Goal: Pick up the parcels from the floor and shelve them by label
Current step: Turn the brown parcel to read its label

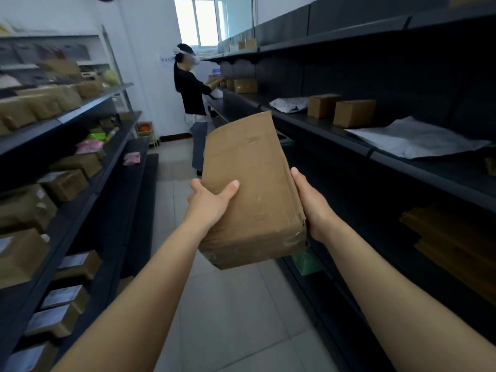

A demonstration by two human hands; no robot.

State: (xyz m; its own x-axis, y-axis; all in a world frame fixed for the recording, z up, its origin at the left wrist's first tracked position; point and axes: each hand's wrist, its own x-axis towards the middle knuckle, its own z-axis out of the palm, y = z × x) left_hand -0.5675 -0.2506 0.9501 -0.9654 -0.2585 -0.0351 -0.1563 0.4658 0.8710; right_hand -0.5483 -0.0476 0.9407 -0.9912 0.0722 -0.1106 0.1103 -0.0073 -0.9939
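A long brown cardboard parcel (249,183) is held up in front of me in the aisle, its plain taped side facing the camera. No label shows on that side. My left hand (210,201) grips its left edge with the thumb lying across the top face. My right hand (312,204) clasps its right edge near the lower corner. Both hands hold the near end, and the far end points away down the aisle.
Dark shelving (335,130) runs along the right with two small boxes (341,110) and grey mailers (418,139). Shelves (88,189) on the left hold several labelled boxes. A person (194,103) with a headset stands at the far end. Tiled floor (241,318) lies below.
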